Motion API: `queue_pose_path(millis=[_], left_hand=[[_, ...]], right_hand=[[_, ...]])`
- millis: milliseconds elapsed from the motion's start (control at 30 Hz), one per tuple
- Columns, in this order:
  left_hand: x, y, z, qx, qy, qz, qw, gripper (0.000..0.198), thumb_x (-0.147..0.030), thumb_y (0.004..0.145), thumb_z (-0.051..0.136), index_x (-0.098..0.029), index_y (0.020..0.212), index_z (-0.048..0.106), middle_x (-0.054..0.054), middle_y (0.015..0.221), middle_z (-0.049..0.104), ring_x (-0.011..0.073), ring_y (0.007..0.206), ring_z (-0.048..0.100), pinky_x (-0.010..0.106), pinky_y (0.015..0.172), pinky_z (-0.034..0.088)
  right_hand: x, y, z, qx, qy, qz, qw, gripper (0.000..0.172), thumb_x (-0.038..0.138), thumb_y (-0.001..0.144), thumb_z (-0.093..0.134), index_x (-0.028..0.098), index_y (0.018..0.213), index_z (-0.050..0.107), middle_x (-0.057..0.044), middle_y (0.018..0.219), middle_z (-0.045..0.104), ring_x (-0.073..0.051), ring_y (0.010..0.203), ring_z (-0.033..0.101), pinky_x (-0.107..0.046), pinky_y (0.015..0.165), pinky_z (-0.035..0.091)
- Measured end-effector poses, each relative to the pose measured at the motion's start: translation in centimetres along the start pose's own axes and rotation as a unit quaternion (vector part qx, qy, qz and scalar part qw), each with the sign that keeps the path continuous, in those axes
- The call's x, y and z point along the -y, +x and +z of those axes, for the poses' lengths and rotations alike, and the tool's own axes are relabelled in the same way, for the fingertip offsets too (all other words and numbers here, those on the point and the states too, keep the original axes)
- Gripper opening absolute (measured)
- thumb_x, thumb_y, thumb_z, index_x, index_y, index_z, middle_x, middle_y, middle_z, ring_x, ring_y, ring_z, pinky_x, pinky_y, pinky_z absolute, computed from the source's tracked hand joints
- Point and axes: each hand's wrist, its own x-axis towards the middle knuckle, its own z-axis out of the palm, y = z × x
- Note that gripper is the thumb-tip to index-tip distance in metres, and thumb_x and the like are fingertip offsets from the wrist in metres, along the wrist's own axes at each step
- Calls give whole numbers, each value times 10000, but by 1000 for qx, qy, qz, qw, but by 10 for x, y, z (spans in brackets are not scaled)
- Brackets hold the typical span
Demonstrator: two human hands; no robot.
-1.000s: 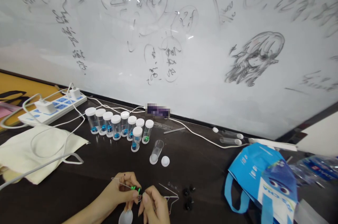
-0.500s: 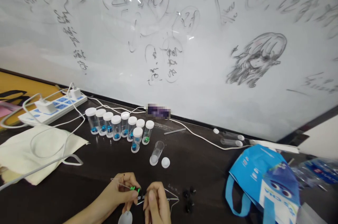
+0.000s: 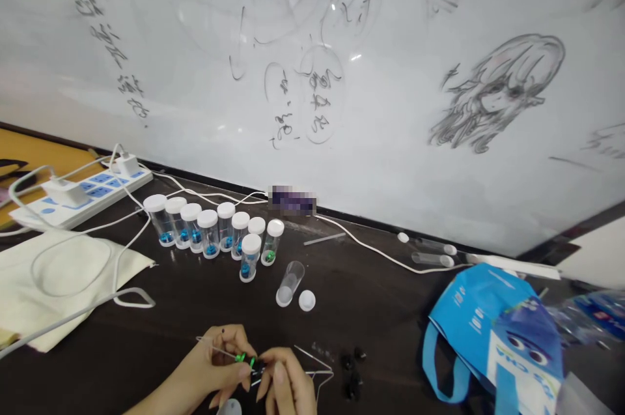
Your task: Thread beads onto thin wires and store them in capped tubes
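At the bottom edge of the head view, my left hand [image 3: 219, 366] pinches a thin wire [image 3: 215, 350] strung with small green beads [image 3: 243, 358]. My right hand [image 3: 288, 386] is closed beside it, its fingertips pinching the same wire at a small dark piece between the hands. More bent wire [image 3: 317, 369] lies just right of my right hand. A few small black parts [image 3: 351, 366] sit on the dark table further right. An uncapped clear vial [image 3: 289, 283] lies on its side with its white cap [image 3: 306, 300] next to it.
A row of several capped vials [image 3: 209, 232] holding blue and green bits stands behind. A power strip [image 3: 73, 192] with white cables and a cream cloth bag [image 3: 63, 278] lie at left. A blue bag [image 3: 493, 337] sits at right. Two capped tubes [image 3: 432, 253] lie by the whiteboard [image 3: 312, 63].
The camera has tilted and shifted slightly, so everything sits a little differently in view. Both hands stay together on the wire and have moved lower in the frame.
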Motion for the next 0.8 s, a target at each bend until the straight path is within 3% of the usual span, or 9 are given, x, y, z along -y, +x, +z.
queue_pose_path(millis=[267, 533, 700, 800], left_hand=[[-3, -2, 2, -3, -3, -3, 1000, 353, -394, 659, 840, -133, 760, 625, 37, 573, 706, 13, 309, 355, 147, 325, 201], [-2, -1, 1, -9, -3, -2, 1000, 342, -390, 670, 833, -137, 774, 628, 40, 575, 704, 19, 308, 355, 151, 325, 208], [4, 1, -3, -5, -6, 6, 1000, 326, -373, 682, 830, -135, 778, 629, 35, 583, 700, 18, 325, 368, 143, 329, 228], [7, 2, -5, 2, -15, 12, 1000, 316, -363, 688, 827, -139, 782, 624, 33, 586, 699, 18, 322, 370, 142, 324, 209]], right_hand=[[12, 1, -1, 12, -11, 9, 1000, 587, 705, 871, 440, 167, 900, 672, 10, 524, 560, -51, 293, 314, -163, 281, 239], [0, 0, 3, -22, 2, -1, 1000, 560, 678, 881, 451, 164, 881, 672, 7, 516, 558, -46, 307, 268, -158, 286, 201], [-2, -1, -1, 7, -8, -8, 1000, 572, 657, 915, 408, 161, 803, 668, -5, 525, 576, -39, 291, 280, -163, 287, 212], [0, 0, -3, 26, 1, -10, 1000, 529, 632, 932, 408, 166, 908, 657, 1, 552, 587, -27, 289, 276, -154, 290, 189]])
